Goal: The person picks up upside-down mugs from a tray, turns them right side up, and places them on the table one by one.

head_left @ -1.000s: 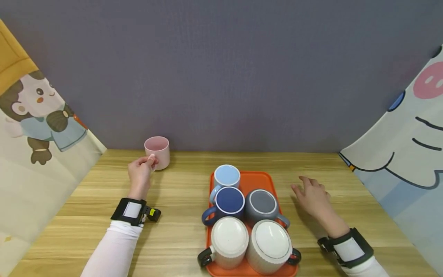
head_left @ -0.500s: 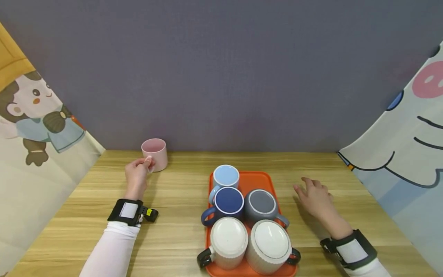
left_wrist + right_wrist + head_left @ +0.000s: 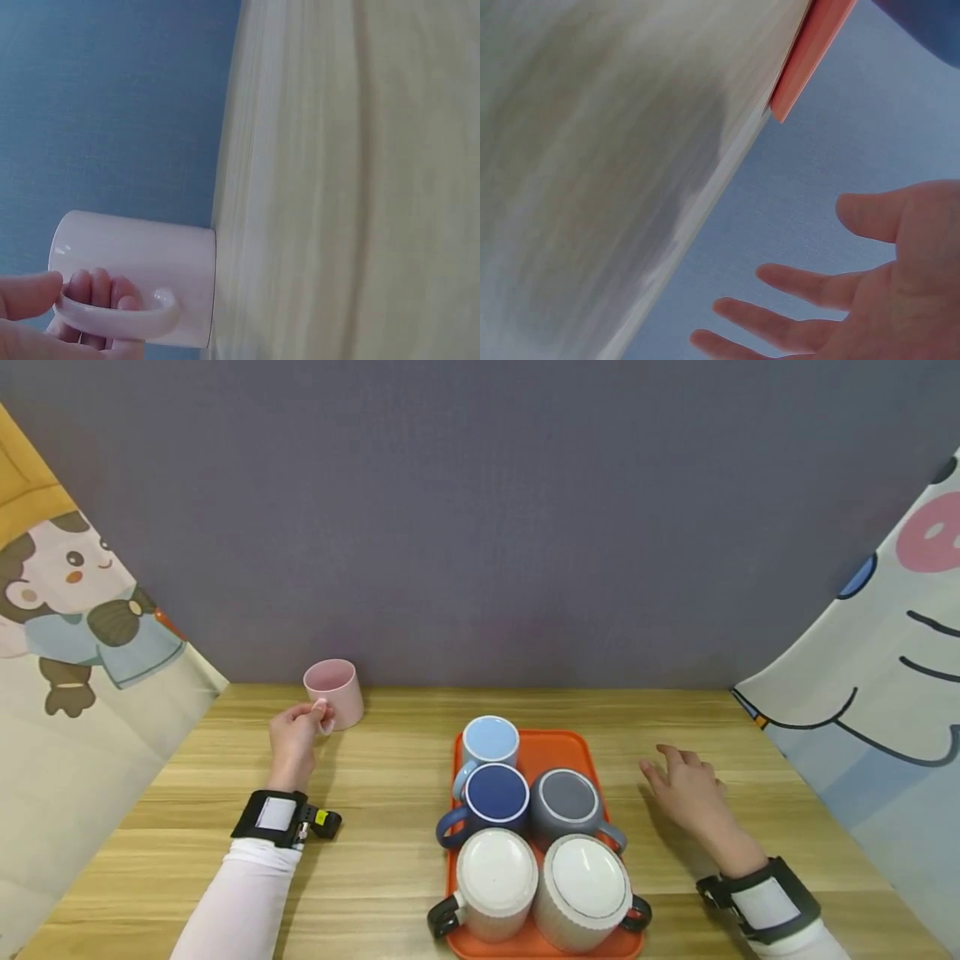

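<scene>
A pink mug (image 3: 347, 702) stands upright on the table at the back left, its mouth facing up. My left hand (image 3: 292, 735) grips its handle; in the left wrist view the fingers pass through the handle (image 3: 124, 321) and the thumb lies near its top. To the right of the tray, my right hand (image 3: 686, 793) hovers above the table with spread, relaxed fingers and holds nothing. The right wrist view shows that hand (image 3: 870, 292) apart from the orange tray's edge (image 3: 810, 64).
On the orange tray (image 3: 555, 747) several mugs stand upside down: a light blue mug (image 3: 491, 739), a dark blue mug (image 3: 497, 795), a grey mug (image 3: 570, 802) and two whitish mugs with black handles, one at the left (image 3: 497, 872). A grey wall (image 3: 480, 527) rises behind the wooden table (image 3: 390, 860).
Between the earlier frames and now, the left hand and pink mug shift slightly left in the head view. The right hand drifts a little to the right. The tray's mugs stay put.
</scene>
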Demonstrator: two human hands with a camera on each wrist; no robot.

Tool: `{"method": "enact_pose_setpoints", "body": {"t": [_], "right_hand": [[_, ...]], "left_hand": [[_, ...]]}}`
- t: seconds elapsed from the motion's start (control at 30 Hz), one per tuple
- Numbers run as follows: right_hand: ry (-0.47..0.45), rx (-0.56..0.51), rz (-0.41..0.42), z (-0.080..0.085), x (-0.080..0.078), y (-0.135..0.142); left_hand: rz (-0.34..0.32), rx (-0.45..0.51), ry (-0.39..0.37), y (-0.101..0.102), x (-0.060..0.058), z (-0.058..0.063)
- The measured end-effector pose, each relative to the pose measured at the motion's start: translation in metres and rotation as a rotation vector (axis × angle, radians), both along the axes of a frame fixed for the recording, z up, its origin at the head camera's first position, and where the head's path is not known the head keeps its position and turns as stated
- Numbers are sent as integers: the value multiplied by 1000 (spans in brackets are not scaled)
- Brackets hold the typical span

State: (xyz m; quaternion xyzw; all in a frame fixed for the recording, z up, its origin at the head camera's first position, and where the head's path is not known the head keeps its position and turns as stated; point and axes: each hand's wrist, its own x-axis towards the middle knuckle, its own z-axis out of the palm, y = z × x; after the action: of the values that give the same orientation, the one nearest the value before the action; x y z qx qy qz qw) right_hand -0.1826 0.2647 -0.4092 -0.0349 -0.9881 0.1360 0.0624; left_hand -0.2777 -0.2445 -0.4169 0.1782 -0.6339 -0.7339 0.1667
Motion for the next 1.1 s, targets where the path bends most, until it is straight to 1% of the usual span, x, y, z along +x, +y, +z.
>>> {"method": "enact_pose_setpoints", "body": {"t": [0.1,0.17,0.23,0.3,0.33,0.37,0.43,0.5,0.53,0.57,0.63,0.67,0.8,0.87,0.97,1.1], "right_hand": [[-6,4,-2,0,0,0],[-13,5,-2,0,0,0],[-15,4,-3,0,0,0],[-13,2,-4,0,0,0],[-10,3,-5,0,-1,0],[-6,3,-5,0,-1,0],[3,2,-3,1,-1,-1],[8,0,1,2,-2,-1],[10,-2,4,2,-2,-2],[14,-6,9,3,-2,-3],[17,-12,19,4,-3,-4],[19,-13,23,3,-4,-5],[30,-20,39,3,-7,-8],[36,-28,45,3,-9,-10],[49,-39,54,3,-10,-15],[65,-42,66,4,-13,-21]], "left_hand": [[-10,-30,-25,-1,0,0],[-19,-73,-39,-2,0,0],[-27,-161,-63,-3,2,0],[-9,-287,-82,-3,4,1],[20,-350,-79,-2,5,2],[63,-412,-65,-1,6,3],[168,-509,-6,3,8,6],[260,-549,90,8,9,9],[286,-562,140,11,9,10],[298,-569,185,14,10,12],[289,-577,238,18,11,14],[282,-578,253,21,12,15],[261,-574,273,27,14,17],[236,-565,281,30,15,18],[167,-562,280,35,17,21],[62,-598,246,45,22,27]]}}
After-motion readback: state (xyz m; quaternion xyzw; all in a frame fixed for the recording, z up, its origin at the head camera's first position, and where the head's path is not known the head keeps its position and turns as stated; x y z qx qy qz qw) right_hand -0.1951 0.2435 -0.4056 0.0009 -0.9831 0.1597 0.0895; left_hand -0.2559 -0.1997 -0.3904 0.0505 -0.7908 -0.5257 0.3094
